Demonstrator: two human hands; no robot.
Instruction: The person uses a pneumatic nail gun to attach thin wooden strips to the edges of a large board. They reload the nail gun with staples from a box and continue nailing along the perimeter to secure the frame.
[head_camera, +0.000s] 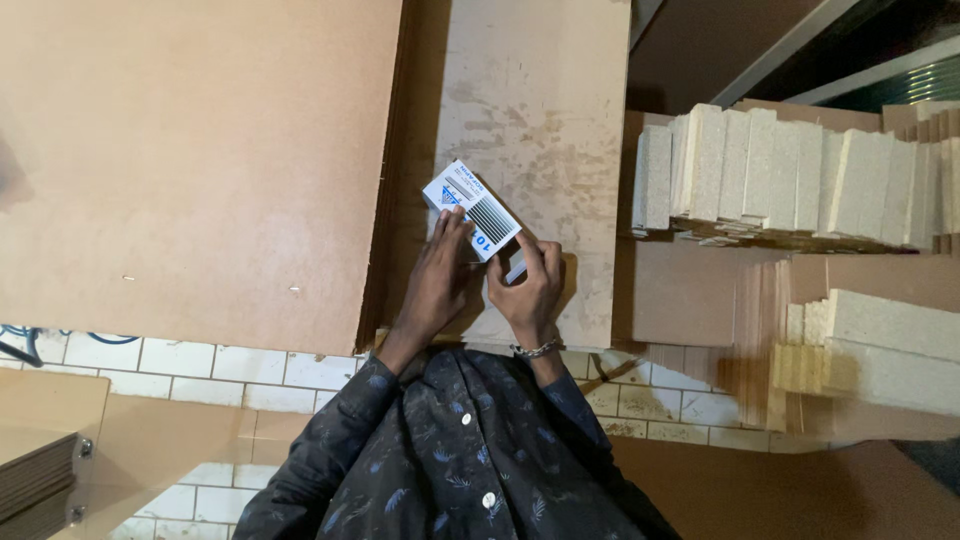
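On the table in front of you, the largest thing is the broad brown fibreboard sheet (190, 160), covering the left side. Beside it lies the paler, stained board panel (535, 130) where you are working. To the right stands the row of cream-coloured blocks (780, 170) set on edge, with a further cream stack (880, 350) nearer you and thin brown card sheets between them. Below, the white tiled floor (200, 365) shows past the table's edge.

Smallest is the small white and blue printed label (472, 210), lying flat and slanted on the pale panel. Your left hand (440, 280) has its fingers (455, 228) stretched out and pressed flat on the label's near end, gripping nothing. Your right hand (530, 285) (the one with the metal wrist chain) has its fingers curled, tips at the label's lower corner, pinching a small pale strip as far as can be told.

Judging by this, the label is placed and largely down; only that near corner looks left to smooth.
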